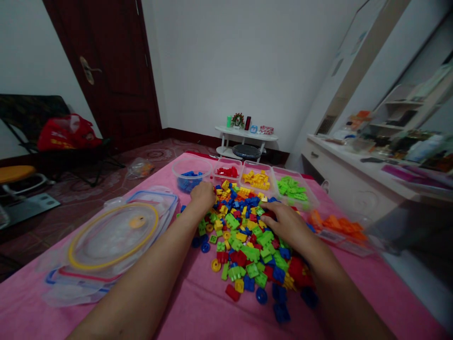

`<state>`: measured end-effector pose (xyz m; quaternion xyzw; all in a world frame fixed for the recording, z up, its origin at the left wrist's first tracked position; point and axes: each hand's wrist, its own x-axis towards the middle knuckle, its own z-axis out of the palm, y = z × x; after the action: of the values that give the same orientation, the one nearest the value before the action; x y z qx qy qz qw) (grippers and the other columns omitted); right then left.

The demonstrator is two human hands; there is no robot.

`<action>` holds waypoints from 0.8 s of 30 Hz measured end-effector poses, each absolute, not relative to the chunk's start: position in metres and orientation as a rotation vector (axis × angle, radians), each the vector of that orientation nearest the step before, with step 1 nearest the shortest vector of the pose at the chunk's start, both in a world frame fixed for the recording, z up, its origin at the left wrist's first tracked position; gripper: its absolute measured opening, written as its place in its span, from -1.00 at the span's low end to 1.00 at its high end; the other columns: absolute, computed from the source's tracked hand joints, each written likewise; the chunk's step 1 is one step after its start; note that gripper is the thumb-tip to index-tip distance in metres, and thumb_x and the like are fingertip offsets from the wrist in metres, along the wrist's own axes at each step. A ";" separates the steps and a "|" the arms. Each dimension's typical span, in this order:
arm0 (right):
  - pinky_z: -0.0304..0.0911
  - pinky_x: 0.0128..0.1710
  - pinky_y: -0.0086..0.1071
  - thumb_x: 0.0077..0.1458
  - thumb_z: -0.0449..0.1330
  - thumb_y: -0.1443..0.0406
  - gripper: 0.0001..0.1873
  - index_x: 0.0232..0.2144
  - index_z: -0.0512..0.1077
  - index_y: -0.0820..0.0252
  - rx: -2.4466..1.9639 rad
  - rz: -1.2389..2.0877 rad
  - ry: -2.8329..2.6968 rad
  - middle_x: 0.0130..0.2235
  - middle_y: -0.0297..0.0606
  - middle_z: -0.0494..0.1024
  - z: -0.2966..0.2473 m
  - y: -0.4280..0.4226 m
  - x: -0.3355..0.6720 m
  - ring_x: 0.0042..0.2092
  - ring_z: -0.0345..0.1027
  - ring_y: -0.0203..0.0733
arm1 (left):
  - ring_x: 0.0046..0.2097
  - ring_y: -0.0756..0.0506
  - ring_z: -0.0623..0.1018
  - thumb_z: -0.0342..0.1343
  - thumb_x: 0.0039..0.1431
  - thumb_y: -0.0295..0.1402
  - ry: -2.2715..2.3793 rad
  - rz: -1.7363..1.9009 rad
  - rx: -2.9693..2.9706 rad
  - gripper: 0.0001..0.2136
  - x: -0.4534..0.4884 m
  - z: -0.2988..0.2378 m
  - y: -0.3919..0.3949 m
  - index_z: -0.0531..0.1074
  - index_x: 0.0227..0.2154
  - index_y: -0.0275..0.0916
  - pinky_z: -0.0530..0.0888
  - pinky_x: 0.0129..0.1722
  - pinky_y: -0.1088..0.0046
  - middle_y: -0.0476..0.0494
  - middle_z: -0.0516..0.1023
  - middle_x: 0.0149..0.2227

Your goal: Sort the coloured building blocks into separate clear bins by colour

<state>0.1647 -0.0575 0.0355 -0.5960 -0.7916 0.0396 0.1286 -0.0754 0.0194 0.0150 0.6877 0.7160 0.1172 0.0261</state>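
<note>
A heap of small plastic building bricks in red, blue, yellow and green lies on a pink cloth. My left hand rests at the heap's far left edge with its fingers curled down among the bricks; what they grip is hidden. My right hand lies palm down on the heap's right side, fingers bent over red and green bricks. Behind the heap stand a round tub of blue bricks, a box of red ones, a box of yellow ones and a box of green ones.
A stack of clear container lids lies on the cloth at left. A box of orange pieces sits at right. Beyond are a white side table, a dark door, a chair with a red bag and a cluttered white counter.
</note>
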 end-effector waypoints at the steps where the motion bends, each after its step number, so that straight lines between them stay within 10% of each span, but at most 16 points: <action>1: 0.18 0.03 -0.19 0.11 0.08 0.24 -0.56 0.03 0.40 0.27 -1.734 0.115 -2.305 -0.01 -0.05 0.49 0.035 -0.057 0.164 0.01 0.34 0.01 | -0.05 -0.24 0.52 -0.01 0.12 -0.31 2.216 0.367 2.133 -0.69 -0.075 0.015 0.019 0.47 -0.12 -0.28 0.44 -0.13 0.32 -0.37 0.51 -0.09; 24: 0.17 0.03 -0.22 0.13 0.06 0.27 -0.56 0.04 0.38 0.31 -1.737 0.092 -2.343 0.01 -0.04 0.47 0.038 -0.060 0.162 0.02 0.33 0.00 | -0.15 -0.20 0.55 -0.09 0.13 -0.37 2.154 0.618 2.141 -0.71 -0.062 0.045 0.006 0.55 -0.28 -0.21 0.44 -0.20 0.37 -0.28 0.58 -0.21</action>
<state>0.1616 -0.0598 0.0380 -0.5915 -0.7979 0.0314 0.1113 -0.0619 0.0061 0.0448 0.6905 0.6950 0.1994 0.0211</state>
